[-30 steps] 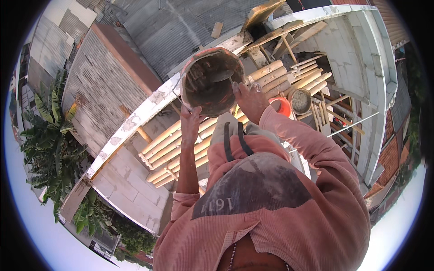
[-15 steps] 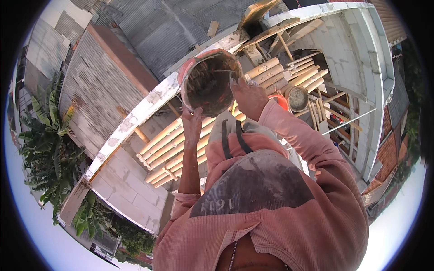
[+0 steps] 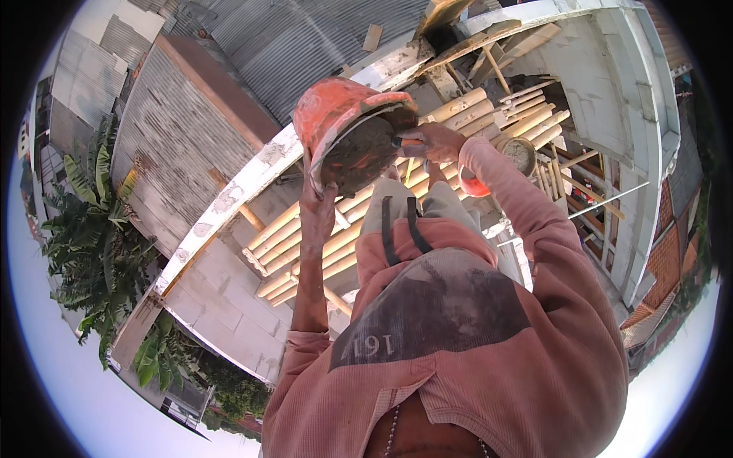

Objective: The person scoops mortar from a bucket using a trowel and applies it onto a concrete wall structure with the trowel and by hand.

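An orange bucket (image 3: 324, 107), smeared with grey mortar (image 3: 363, 153), is tilted with its mouth toward me. My left hand (image 3: 319, 200) grips it at its lower left rim, the thumb over the edge. At the right of the mouth, my right hand (image 3: 435, 143) is closed around the orange handle (image 3: 412, 142) of what looks like a trowel. The tool's blade reaches toward the bucket's mouth and hardly shows against the dark mortar.
Below me lie rows of bamboo poles (image 3: 294, 237). A second bucket (image 3: 521, 156) with grey contents and a red container (image 3: 475, 183) stand to the right. A white wall top (image 3: 221, 206) curves past on the left, with corrugated roofs (image 3: 305, 42) beyond.
The bucket has tipped further, so more of its orange outside shows and its mouth faces lower right. My right hand has drawn right, away from the inside, with the tool.
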A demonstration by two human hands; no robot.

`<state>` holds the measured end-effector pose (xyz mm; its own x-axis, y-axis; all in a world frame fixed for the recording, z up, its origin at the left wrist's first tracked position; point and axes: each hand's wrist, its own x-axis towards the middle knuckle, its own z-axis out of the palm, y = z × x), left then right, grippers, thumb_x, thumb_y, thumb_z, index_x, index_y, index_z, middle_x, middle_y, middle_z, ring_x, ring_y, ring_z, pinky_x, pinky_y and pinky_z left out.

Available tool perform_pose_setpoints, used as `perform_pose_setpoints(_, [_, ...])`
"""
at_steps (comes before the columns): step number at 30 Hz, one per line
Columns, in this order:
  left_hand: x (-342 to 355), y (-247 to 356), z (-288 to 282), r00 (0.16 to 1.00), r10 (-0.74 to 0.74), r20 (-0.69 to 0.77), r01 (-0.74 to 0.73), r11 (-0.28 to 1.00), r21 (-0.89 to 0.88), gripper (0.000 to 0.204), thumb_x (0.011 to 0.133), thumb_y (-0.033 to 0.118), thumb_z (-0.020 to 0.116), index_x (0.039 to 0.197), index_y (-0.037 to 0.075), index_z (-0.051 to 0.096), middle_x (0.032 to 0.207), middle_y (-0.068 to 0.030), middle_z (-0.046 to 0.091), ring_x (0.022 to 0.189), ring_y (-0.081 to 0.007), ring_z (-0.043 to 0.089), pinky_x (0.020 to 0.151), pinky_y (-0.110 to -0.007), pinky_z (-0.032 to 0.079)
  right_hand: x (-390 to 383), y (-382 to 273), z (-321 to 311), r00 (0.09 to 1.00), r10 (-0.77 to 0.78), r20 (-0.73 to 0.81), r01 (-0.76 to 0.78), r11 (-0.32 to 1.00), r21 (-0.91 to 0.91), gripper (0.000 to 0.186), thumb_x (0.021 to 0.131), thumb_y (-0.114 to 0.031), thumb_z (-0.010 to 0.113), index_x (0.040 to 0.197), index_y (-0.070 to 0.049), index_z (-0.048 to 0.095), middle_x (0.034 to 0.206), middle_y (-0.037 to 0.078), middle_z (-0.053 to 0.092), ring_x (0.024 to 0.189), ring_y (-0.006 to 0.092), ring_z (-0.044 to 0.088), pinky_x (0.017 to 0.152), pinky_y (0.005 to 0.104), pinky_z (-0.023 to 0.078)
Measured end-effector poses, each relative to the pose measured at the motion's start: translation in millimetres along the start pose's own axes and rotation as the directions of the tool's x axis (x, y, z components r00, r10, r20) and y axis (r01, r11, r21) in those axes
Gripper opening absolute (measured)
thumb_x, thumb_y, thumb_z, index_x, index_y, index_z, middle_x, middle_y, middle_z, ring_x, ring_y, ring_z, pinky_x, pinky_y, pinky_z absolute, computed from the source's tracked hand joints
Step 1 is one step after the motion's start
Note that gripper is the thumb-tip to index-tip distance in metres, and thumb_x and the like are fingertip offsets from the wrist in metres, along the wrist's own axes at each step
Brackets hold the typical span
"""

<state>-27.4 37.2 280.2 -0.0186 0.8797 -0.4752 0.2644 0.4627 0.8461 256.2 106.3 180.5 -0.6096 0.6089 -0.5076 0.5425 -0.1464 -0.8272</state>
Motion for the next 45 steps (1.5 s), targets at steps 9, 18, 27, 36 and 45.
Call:
perform_pose_setpoints(9, [23,-42,3,0.97,-0.218,-0.11,0.128,0.837,-0.533,0.033,0.095,0.008,0.052,0.127,0.001,0.048,0.121,-0.0115,0.06,0.107,-0.0255,0.065,0.095,-0.042,0.056,-11,-23,46,0.983,0.113,0.144,-0.182,0.536,0.824,0.055,0.095,-0.04,0.067,0.137,-0.006,0.057,0.078,-0.002,0.057,0.053,0.0031,0.044,0.043,0.0198,0.034])
perform_pose_setpoints(18, [-23,-109,-53,0.87,-0.422,-0.254,0.096,0.651,-0.753,0.04,0.088,0.001,0.057,0.127,0.005,0.048,0.12,-0.0149,0.061,0.105,-0.0326,0.067,0.099,-0.052,0.056,-47,49,22,0.992,0.015,-0.126,0.127,-0.13,0.983,0.034,0.1,-0.029,0.059,0.118,0.0,0.057,0.078,0.004,0.06,0.046,0.0046,0.048,0.038,0.0162,0.036])
perform_pose_setpoints(27, [-56,-137,-47,0.831,-0.509,-0.224,0.169,0.615,-0.77,0.047,0.087,0.003,0.06,0.131,0.008,0.046,0.119,-0.0129,0.062,0.102,-0.0297,0.068,0.095,-0.049,0.059,3,47,22,0.867,0.449,-0.217,0.336,-0.204,0.92,0.018,0.095,-0.026,0.06,0.096,-0.009,0.052,0.075,0.002,0.052,0.048,0.0094,0.043,0.043,0.0233,0.036])
perform_pose_setpoints(36, [-65,-148,-34,0.789,-0.586,-0.186,0.266,0.598,-0.756,0.05,0.085,0.007,0.061,0.132,0.011,0.045,0.115,-0.0119,0.062,0.098,-0.0284,0.067,0.089,-0.045,0.061,31,128,49,0.412,0.907,-0.089,0.827,-0.331,0.453,0.016,0.091,-0.015,0.058,0.079,-0.007,0.05,0.07,0.005,0.05,0.057,0.0204,0.053,0.051,0.0312,0.05])
perform_pose_setpoints(45, [-81,-144,-44,0.777,-0.586,-0.231,0.307,0.673,-0.673,0.041,0.087,0.006,0.061,0.126,0.008,0.049,0.115,-0.0137,0.064,0.097,-0.0303,0.068,0.088,-0.046,0.062,138,252,-50,0.66,0.712,-0.238,0.607,-0.319,0.728,0.008,0.091,-0.011,0.054,0.086,-0.013,0.049,0.067,0.003,0.045,0.059,0.0189,0.049,0.051,0.0364,0.044])
